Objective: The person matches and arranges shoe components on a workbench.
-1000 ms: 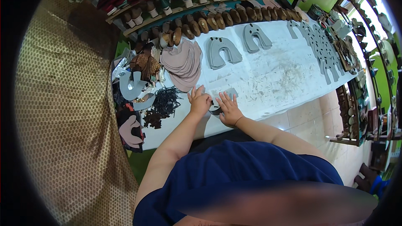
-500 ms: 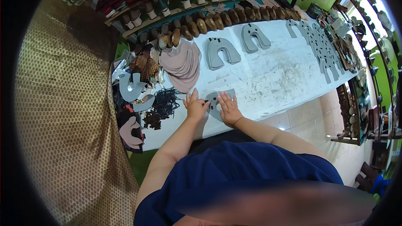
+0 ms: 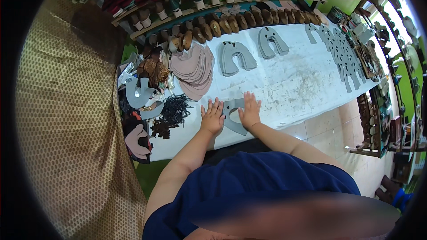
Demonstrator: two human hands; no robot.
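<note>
Left hand (image 3: 212, 117) and right hand (image 3: 250, 110) at grey piece (image 3: 235, 127) (dark marks (image 3: 228, 107), too small to read). Fingers spread, both hands.

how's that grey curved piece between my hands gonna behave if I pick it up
The grey curved piece looks thin, so it's probably light. Its narrow arms around an open middle may droop a little when lifted. Lying flat on the white table, it seems unlikely to roll or tip.
</note>
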